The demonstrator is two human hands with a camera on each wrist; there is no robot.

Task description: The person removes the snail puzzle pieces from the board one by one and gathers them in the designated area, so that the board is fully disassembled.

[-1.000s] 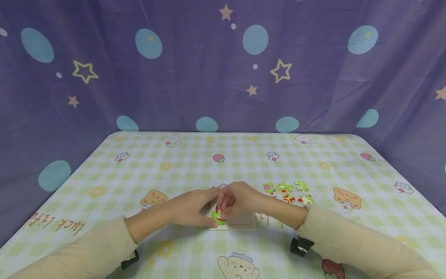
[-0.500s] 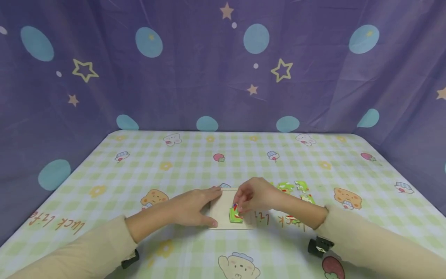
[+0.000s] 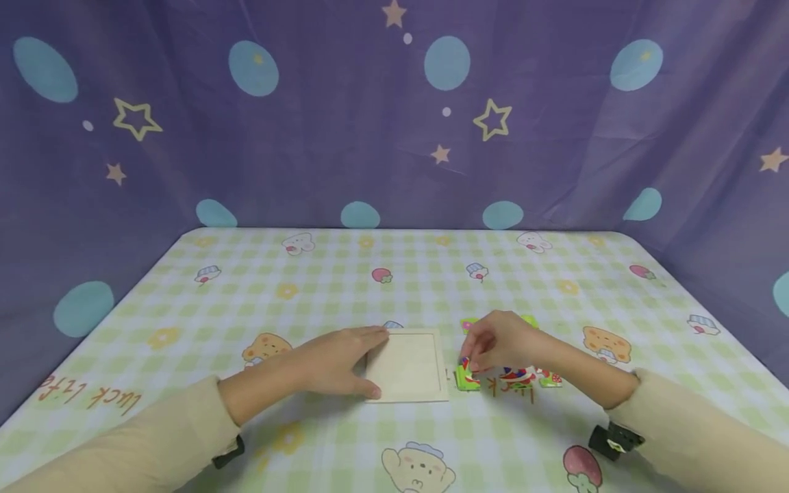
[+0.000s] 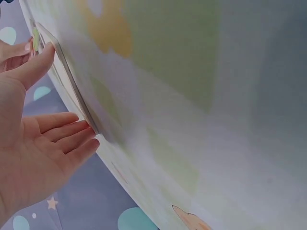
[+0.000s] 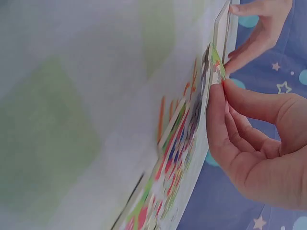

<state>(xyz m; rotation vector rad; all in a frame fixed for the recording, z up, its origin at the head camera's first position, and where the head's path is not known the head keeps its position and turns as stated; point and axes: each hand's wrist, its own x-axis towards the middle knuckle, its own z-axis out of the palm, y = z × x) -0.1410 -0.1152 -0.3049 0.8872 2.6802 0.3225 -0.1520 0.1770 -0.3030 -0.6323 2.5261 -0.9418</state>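
A pale wooden puzzle tray [image 3: 403, 368] lies flat on the table, its recess bare. My left hand [image 3: 333, 363] rests at its left side, thumb near the front corner and fingertips at the back corner. Right of the tray, my right hand [image 3: 505, 342] pinches a green puzzle piece [image 3: 467, 385] with red and blue print between thumb and forefinger. In the right wrist view the piece [image 5: 218, 62] is held tilted, close above the cloth. Further puzzle pieces [image 3: 518, 376] lie under and beyond the right hand, which partly hides them.
A green-and-white checked tablecloth [image 3: 296, 438] with cartoon prints covers the table. Behind the table hangs a purple curtain [image 3: 320, 137] with stars and blue spots. One puzzle piece [image 3: 550, 378] lies at the right beneath the forearm.
My right hand has carried the pinched puzzle piece rightward, out of the tray and over to the cloth beside the other pieces. The left hand has stayed at the tray's left side.
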